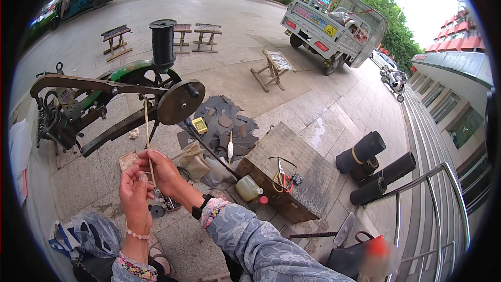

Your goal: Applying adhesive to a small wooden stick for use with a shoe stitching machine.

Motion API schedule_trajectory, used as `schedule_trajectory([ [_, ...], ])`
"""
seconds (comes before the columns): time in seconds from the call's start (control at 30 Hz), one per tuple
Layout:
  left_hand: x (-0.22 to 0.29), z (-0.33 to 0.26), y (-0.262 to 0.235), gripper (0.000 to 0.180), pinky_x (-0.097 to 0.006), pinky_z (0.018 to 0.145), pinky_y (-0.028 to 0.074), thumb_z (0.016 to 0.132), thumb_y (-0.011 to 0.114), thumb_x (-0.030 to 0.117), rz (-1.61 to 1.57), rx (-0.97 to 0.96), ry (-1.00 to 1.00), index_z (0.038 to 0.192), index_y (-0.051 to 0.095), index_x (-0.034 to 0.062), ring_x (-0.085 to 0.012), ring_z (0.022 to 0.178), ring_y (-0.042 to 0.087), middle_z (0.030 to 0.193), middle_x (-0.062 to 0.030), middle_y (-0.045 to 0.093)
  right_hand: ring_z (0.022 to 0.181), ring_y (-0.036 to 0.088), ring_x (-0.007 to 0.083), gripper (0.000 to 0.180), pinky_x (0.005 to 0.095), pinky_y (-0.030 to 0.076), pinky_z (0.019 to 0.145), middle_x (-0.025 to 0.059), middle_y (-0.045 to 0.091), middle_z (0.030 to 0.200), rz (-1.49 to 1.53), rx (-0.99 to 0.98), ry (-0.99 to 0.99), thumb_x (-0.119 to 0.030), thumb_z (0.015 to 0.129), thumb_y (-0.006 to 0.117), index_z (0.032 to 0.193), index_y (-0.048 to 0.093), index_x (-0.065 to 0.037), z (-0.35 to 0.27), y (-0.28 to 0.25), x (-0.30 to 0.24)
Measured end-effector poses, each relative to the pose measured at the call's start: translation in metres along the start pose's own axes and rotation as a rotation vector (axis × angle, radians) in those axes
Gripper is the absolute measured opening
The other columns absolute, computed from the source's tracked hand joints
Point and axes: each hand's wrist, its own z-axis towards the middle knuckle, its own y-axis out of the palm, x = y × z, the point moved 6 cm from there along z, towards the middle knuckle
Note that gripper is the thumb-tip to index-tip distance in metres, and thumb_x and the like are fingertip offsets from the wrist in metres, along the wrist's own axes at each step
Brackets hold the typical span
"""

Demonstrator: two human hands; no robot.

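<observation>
A long thin pale strip [148,131] runs upright from beside the machine's wheel down to my hands. My right hand [166,173] pinches it between thumb and fingers. Close against it on the left, my left hand [135,192] has its fingers bent toward the thumb beside the strip's lower part; what lies between them is hidden. Beyond both hands stands a hand-cranked sewing machine [125,87] with a green body, a round metal wheel [181,102] and a large spool of black thread [163,42] on top.
Dark rubber or leather scraps [222,120] lie beyond my right hand. A wooden box [292,169] at right carries scissors [282,173]; a yellowish bottle [248,188] stands against it. Black rolls [365,151], a metal railing [443,193], folding stools [274,68] and a three-wheeled cart [326,28] stand farther off.
</observation>
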Motion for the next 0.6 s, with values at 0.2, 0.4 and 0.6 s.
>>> schedule_trajectory([
  [0.2, -0.018, 0.001, 0.002, 0.022, -0.019, 0.046, 0.037, 0.088, 0.055, 0.019, -0.100, -0.128, -0.242, 0.105, 0.052, 0.0048, -0.0054, 0.055, 0.051, 0.077, 0.0003, 0.056, 0.090, 0.055, 0.0191, 0.030, 0.0324, 0.046, 0.081, 0.0105, 0.059, 0.098, 0.052, 0.042, -0.032, -0.029, 0.094, 0.041, 0.101, 0.053, -0.003, 0.002, 0.000, 0.001],
  [0.4, -0.019, 0.003, 0.009, 0.021, -0.019, 0.043, 0.037, 0.089, 0.054, 0.021, -0.156, -0.172, -0.257, 0.102, 0.053, 0.0049, -0.0064, 0.049, 0.050, 0.069, 0.0018, 0.056, 0.090, 0.055, 0.0181, 0.035, 0.0311, 0.047, 0.081, 0.0103, 0.058, 0.100, -0.035, 0.002, 0.009, -0.030, 0.092, 0.045, 0.109, 0.054, -0.001, -0.001, 0.000, 0.002],
  [0.6, -0.028, 0.010, 0.003, 0.017, -0.019, 0.039, 0.038, 0.090, 0.053, 0.021, -0.217, -0.227, -0.297, 0.091, 0.054, 0.0038, -0.0069, 0.044, 0.048, 0.067, -0.0015, 0.056, 0.087, 0.054, 0.0160, 0.039, 0.0274, 0.047, 0.078, 0.0089, 0.057, 0.102, -0.047, -0.027, 0.012, -0.032, 0.092, 0.045, 0.115, 0.052, -0.001, -0.003, 0.006, 0.001],
])
